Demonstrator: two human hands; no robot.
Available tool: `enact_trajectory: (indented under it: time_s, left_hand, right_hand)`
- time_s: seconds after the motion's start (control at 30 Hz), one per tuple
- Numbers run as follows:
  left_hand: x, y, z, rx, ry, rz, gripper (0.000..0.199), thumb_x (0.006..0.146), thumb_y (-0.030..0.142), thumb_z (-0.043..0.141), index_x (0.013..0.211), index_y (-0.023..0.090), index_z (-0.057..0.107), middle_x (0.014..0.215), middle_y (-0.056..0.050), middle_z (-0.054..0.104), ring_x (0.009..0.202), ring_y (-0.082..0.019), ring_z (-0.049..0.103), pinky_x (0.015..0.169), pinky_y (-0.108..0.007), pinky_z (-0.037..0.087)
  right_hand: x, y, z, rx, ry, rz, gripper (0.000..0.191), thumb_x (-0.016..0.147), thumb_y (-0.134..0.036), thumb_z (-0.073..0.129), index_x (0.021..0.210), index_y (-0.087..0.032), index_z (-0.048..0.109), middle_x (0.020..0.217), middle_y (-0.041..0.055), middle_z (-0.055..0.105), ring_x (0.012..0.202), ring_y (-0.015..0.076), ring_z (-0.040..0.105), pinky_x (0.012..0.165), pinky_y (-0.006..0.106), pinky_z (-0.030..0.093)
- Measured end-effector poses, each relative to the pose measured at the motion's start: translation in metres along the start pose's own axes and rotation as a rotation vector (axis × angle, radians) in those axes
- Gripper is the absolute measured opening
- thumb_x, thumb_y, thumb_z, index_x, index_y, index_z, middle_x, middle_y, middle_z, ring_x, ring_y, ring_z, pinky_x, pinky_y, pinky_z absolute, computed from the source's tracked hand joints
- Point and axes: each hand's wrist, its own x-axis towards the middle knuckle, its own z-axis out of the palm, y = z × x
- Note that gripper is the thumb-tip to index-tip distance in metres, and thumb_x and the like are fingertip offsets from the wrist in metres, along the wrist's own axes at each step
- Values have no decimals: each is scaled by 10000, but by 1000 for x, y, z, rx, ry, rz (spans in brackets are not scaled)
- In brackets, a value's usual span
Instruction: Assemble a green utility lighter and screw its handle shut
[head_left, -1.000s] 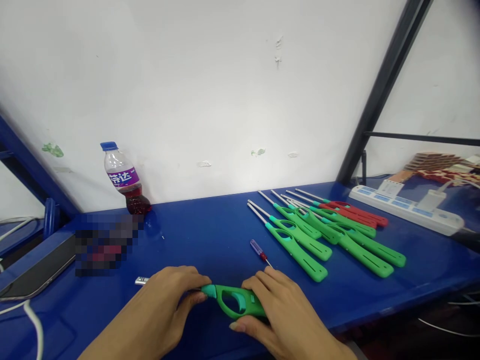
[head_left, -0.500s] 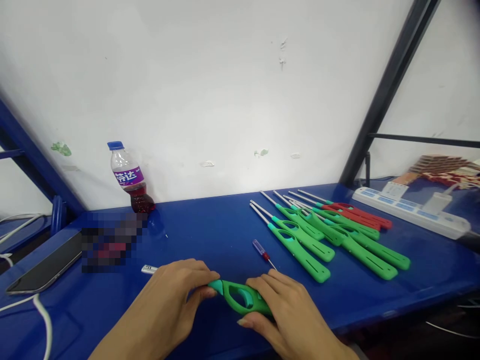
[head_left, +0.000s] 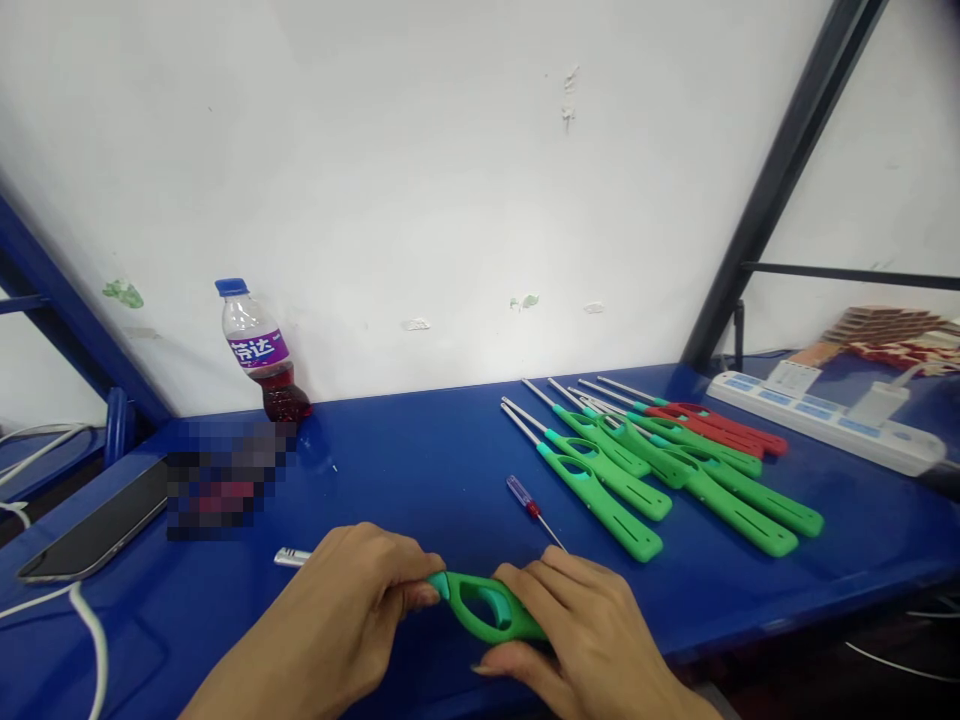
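A green long-nosed gas lighter (head_left: 487,608) with a teal trigger lies across both my hands near the table's front edge. My left hand (head_left: 341,610) pinches its teal collar, and the silver nozzle tip (head_left: 291,557) pokes out left of that hand. Around the green handle my right hand (head_left: 577,625) is closed, hiding the handle's rear end. Just beyond the right hand lies a small screwdriver (head_left: 523,494) with a clear purple and red handle, its shaft pointing at my fingers.
Several green lighters (head_left: 600,500) and red ones (head_left: 720,430) lie on the blue table (head_left: 405,460) at right. A white power strip (head_left: 825,420) is behind them. A drink bottle (head_left: 259,350) leans on the wall. A phone (head_left: 97,520) and white cable (head_left: 91,640) lie left.
The held lighter has shifted slightly, its nozzle tip moving left and a little down. Less of the teal collar shows beside my left fingers. Both hands keep their grip.
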Motion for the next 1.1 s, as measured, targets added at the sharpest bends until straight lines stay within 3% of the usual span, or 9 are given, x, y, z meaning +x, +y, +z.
enact_trajectory:
  time_s: [0.17,0.3,0.4,0.47,0.7,0.87,1.1]
  left_hand:
    - [12,8,-2,-7,-65,-17,352,1013,172,529,988,294,858,959,-37,872,855,-231,822,774,-303,571]
    - [17,11,1,-41,-73,-8,382,1032,158,495,963,277,852,842,-44,835,828,-232,811,822,-317,598]
    - [17,12,4,-29,-76,19,403,1038,169,464,883,271,821,767,-43,794,862,-255,814,897,-360,605]
    - [17,13,4,-34,-89,12,402,1038,158,467,932,276,836,774,-39,797,875,-253,816,930,-367,601]
    - [15,16,-3,-53,-115,-19,387,1037,146,515,1037,294,872,898,-54,862,836,-234,819,806,-298,591]
    - [13,12,-1,-41,-103,-42,356,1026,156,552,1061,314,869,976,-35,876,911,-236,829,836,-286,584]
    - [8,1,-9,-49,-88,-79,297,1032,232,592,1033,344,867,985,19,876,879,-222,825,808,-283,558]
  right_hand:
    - [3,0,0,-21,1,15,604,1132,-676,435,1139,-163,754,828,41,803,692,207,724,676,342,543]
    - [3,1,-1,-13,-10,56,601,1164,-633,389,1133,-167,767,839,37,821,706,203,753,732,331,571]
    - [3,1,-2,3,-26,76,608,1167,-640,373,1105,-185,771,819,19,815,694,193,755,715,323,569]
    - [3,1,-3,6,-30,73,606,1167,-642,375,1102,-187,770,811,18,811,696,195,753,690,325,557]
    - [4,0,-2,8,-30,32,610,1145,-672,415,1111,-174,766,787,10,792,661,193,725,630,342,542]
    - [0,3,-4,18,-41,47,481,1156,-593,498,1170,-205,782,922,20,852,746,207,785,727,339,607]
    - [-1,7,-5,118,-27,107,401,1054,-573,715,1339,-296,767,1126,15,870,962,225,849,883,305,670]
